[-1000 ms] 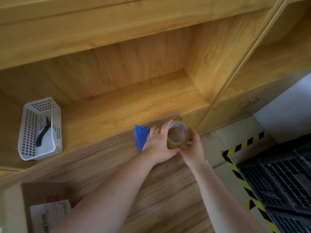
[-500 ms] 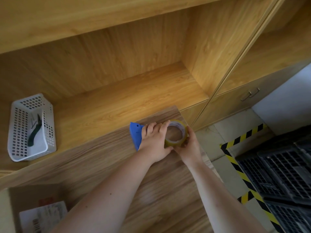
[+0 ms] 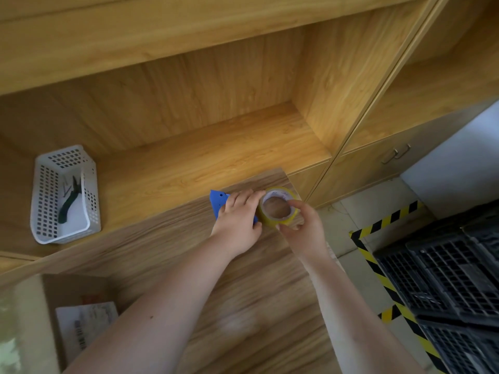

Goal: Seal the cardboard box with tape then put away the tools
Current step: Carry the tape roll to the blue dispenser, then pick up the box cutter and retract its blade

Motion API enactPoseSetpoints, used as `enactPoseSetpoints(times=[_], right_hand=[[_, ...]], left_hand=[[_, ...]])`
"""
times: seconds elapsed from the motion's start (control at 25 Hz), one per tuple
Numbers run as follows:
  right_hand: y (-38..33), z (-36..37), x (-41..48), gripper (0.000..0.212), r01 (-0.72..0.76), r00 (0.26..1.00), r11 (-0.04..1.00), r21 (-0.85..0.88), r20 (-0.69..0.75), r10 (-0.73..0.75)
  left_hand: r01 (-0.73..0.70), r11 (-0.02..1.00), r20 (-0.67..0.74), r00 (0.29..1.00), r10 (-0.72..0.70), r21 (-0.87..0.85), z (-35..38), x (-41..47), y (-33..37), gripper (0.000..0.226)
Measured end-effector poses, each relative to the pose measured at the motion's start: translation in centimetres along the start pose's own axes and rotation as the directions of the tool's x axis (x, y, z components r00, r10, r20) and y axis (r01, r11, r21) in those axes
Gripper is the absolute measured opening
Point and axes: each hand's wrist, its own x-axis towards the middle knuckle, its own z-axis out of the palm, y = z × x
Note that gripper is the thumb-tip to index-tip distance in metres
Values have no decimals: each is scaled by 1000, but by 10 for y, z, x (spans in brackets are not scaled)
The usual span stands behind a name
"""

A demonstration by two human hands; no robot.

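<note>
Tape roll sits at the counter far edge, gripped by right hand fingers around its rim. Left hand is closed over a blue dispenser beside it. Roll judged light, rigid, best held by core. Box label is unreadable.
</note>
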Motion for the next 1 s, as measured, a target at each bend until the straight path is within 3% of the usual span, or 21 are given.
enactPoseSetpoints(times=[0.24, 0.48, 1.0], right_hand=[[-16, -12, -36, 46, -7, 995, 999, 47, 97, 2], [-41, -10, -79, 42, 75, 985, 995, 70, 151, -85], [-71, 24, -174, 42, 173, 967, 984, 47, 180, -179]], left_hand=[[76, 994, -5, 997, -77, -74, -16, -52, -8, 63], [145, 963, -54, 985, -162, -229, -33, -105, -24, 63], [139, 906, -123, 971, -204, -401, -51, -213, -68, 57]])
